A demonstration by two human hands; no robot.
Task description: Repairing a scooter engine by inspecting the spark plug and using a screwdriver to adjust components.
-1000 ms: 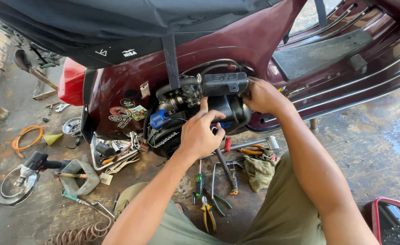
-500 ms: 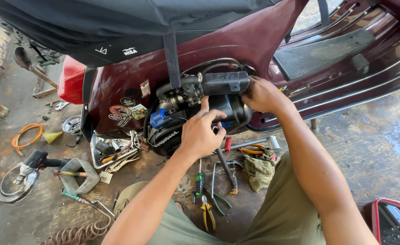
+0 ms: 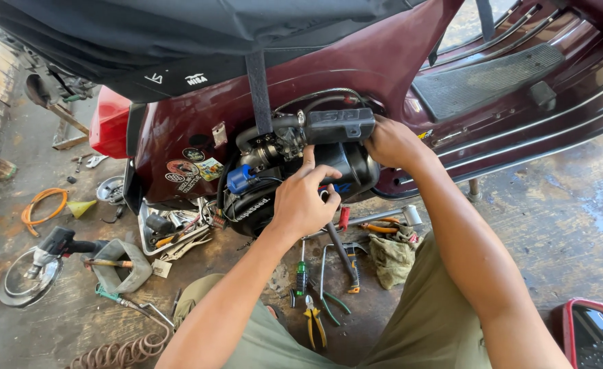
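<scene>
A dark red scooter (image 3: 383, 61) stands in front of me with its side panel off and the engine bay exposed. My left hand (image 3: 305, 198) rests on the round black engine housing (image 3: 346, 167), its index finger pointing up at a black box-shaped part (image 3: 336, 125). My right hand (image 3: 390, 142) grips the right end of that black part. A blue cap (image 3: 238, 179) sits on the engine to the left of my left hand.
Pliers, screwdrivers and a wrench (image 3: 322, 280) lie on the concrete between my knees, beside an olive rag (image 3: 392, 254). A tray of tools (image 3: 175, 232), an angle grinder (image 3: 38, 256), an orange hose (image 3: 42, 205) and a coiled air hose (image 3: 120, 352) lie left. A red mirror (image 3: 592, 335) sits at bottom right.
</scene>
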